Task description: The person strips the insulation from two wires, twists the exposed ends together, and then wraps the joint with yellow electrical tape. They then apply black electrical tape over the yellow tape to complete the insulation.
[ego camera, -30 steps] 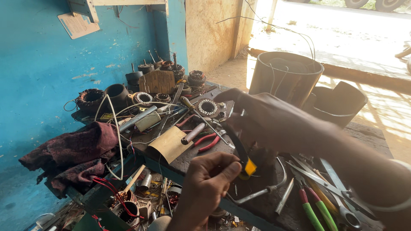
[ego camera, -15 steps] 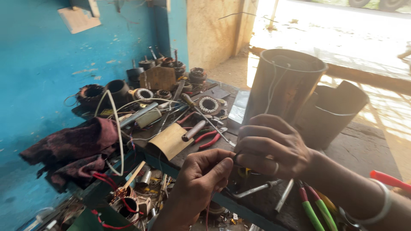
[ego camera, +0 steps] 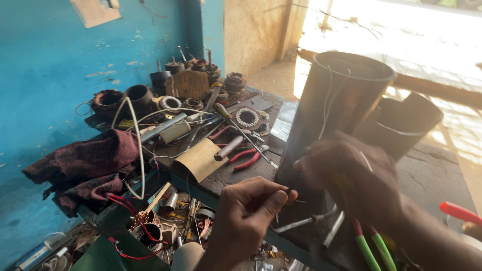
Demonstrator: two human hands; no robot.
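Observation:
My left hand (ego camera: 251,211) is low in the middle, thumb and forefinger pinched on the end of a thin wire (ego camera: 290,191). My right hand (ego camera: 351,175) is just to its right, blurred, with fingers curled and a thin pale strand across its back. It is in front of a tall metal cylinder (ego camera: 346,95) standing on the workbench (ego camera: 432,170). A thin white wire (ego camera: 326,100) hangs down the cylinder from its rim toward my right hand. The two hands are a short gap apart.
Red-handled pliers (ego camera: 246,158), a cardboard piece (ego camera: 201,158), motor stators (ego camera: 246,118) and a maroon cloth (ego camera: 85,160) crowd the bench's left. A second dark cylinder (ego camera: 401,125) stands behind. Green-handled screwdrivers (ego camera: 369,248) and a red handle (ego camera: 459,211) lie by my right arm. A blue wall is on the left.
My right hand drew back from over the bench to meet the left in front of the cylinder. The hands have now pulled slightly apart. The view moved closer to the cylinder.

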